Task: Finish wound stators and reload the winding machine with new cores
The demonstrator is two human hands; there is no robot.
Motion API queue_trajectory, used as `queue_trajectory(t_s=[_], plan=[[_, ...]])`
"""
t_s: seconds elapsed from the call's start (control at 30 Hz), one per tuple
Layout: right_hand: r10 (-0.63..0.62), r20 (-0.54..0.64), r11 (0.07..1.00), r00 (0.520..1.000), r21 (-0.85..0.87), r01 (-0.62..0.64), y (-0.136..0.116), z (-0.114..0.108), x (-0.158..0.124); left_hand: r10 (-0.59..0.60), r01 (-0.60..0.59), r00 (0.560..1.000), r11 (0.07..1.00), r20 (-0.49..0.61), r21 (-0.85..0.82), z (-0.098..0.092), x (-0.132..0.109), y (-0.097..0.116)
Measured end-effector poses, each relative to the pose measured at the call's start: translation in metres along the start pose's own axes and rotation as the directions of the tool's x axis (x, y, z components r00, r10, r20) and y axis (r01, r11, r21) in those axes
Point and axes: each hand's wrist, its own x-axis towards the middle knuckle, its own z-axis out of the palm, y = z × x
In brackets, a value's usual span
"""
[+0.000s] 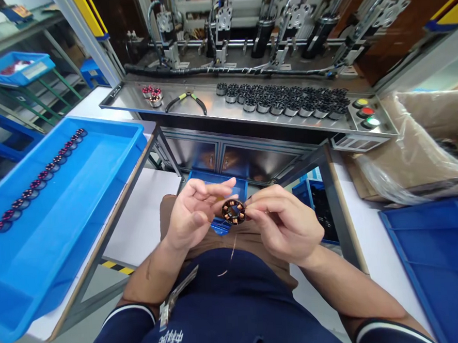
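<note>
Between my hands, above my lap, is a round motor stator (233, 212) with a black frame and copper windings. My right hand (288, 222) pinches its right edge between thumb and fingers. A thin copper wire (232, 255) trails down from it toward my shirt. My left hand (195, 212) is beside the stator on the left, palm turned up and fingers apart. Some left fingertips pass behind the stator, and whether they touch it I cannot tell.
A blue tray (78, 191) with a row of wound stators (45, 175) stands left. On the metal ledge lie cutting pliers (186, 97), a few red stators (154, 97), many black stators (276, 97) and push buttons (366, 112). A plastic-lined carton (418, 155) is right.
</note>
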Motion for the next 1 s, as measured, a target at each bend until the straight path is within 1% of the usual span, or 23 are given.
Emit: queue_trajectory(t_s=[0.03,0.07,0.13,0.17,0.2,0.23,0.3,0.4,0.5,0.57,0.6,0.67,0.73,0.77,0.83,0.9,0.93,1.0], plan=[[-0.046,0.018,0.998,0.999,-0.035,0.046,0.000,-0.002,0.000,-0.069,0.069,0.998,0.997,0.009,0.015,-0.001,0.001,0.000],[-0.085,0.035,0.994,0.996,-0.072,0.088,0.001,-0.004,0.000,-0.162,0.160,0.986,0.986,0.045,0.039,-0.001,0.002,0.001],[-0.138,0.062,0.980,0.988,-0.134,0.146,0.002,-0.008,0.000,-0.338,0.326,0.928,0.940,0.156,0.098,-0.003,0.003,0.002],[-0.153,0.072,0.975,0.986,-0.153,0.162,0.002,-0.009,0.000,-0.389,0.371,0.899,0.921,0.201,0.121,-0.004,0.003,0.003],[-0.159,0.081,0.972,0.984,-0.161,0.170,0.003,-0.010,0.000,-0.406,0.386,0.885,0.913,0.227,0.131,-0.005,0.003,0.003],[-0.158,0.083,0.972,0.984,-0.161,0.170,0.003,-0.011,-0.001,-0.399,0.378,0.888,0.917,0.229,0.130,-0.005,0.003,0.003],[-0.130,0.076,0.979,0.989,-0.147,0.140,0.003,-0.010,-0.001,-0.355,0.336,0.914,0.934,0.195,0.122,-0.005,0.001,0.001],[-0.027,0.033,0.995,0.999,-0.100,0.030,0.001,-0.006,-0.003,-0.258,0.236,0.950,0.962,0.174,0.137,-0.004,0.000,-0.003],[0.102,-0.013,0.995,0.995,0.016,-0.102,-0.001,-0.001,-0.006,-0.089,0.051,0.980,0.977,0.180,0.208,-0.002,-0.001,-0.008],[0.221,-0.032,0.966,0.975,0.144,-0.215,-0.003,0.003,-0.009,0.075,-0.133,0.980,0.939,0.187,0.319,-0.001,-0.002,-0.011],[0.296,-0.028,0.932,0.955,0.226,-0.282,-0.003,0.006,-0.011,0.162,-0.233,0.966,0.888,0.204,0.398,-0.001,-0.002,-0.012],[0.448,0.012,0.816,0.894,0.402,-0.415,-0.002,0.011,-0.015,0.312,-0.406,0.914,0.727,0.260,0.554,-0.002,-0.002,-0.013],[0.573,0.087,0.650,0.815,0.558,-0.516,-0.001,0.016,-0.018,0.396,-0.499,0.863,0.563,0.315,0.658,-0.002,-0.002,-0.013],[0.622,0.128,0.561,0.773,0.616,-0.553,0.000,0.018,-0.020,0.414,-0.518,0.847,0.507,0.333,0.689,-0.002,-0.002,-0.012],[0.694,0.212,0.390,0.688,0.692,-0.607,0.000,0.021,-0.021,0.425,-0.535,0.831,0.436,0.358,0.724,-0.002,-0.001,-0.010],[0.742,0.275,0.258,0.611,0.724,-0.640,0.000,0.023,-0.021,0.424,-0.541,0.825,0.397,0.374,0.742,-0.001,-0.001,-0.008],[0.760,0.295,0.214,0.579,0.728,-0.651,-0.001,0.024,-0.020,0.427,-0.542,0.822,0.385,0.376,0.747,-0.001,0.000,-0.007],[0.784,0.313,0.166,0.536,0.726,-0.667,-0.002,0.024,-0.019,0.432,-0.540,0.821,0.375,0.373,0.754,-0.001,0.001,-0.006]])
